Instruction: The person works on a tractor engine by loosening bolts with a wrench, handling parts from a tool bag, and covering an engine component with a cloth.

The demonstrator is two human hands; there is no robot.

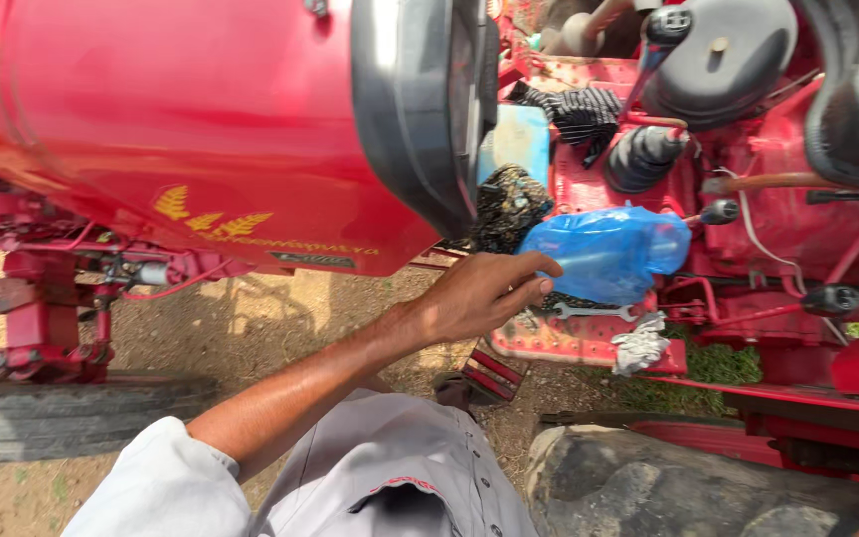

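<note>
Left hand seemingly touching blue bag; spanner beside.

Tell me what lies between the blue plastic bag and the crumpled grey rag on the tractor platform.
A spanner lies between the blue plastic bag and grey rag, seen in the head view.

Glossy red painted metal on the tractor hood, edged with smooth dark rubber or plastic trim. Thin, crinkled, translucent blue plastic for the bag by the left hand; bare shiny steel for the spanner; crumpled grey cloth for the rag; chipped, dusty red paint on the footplate. Matt, rough black rubber on the tyre, soft matt grey fabric for the shirt.
</note>
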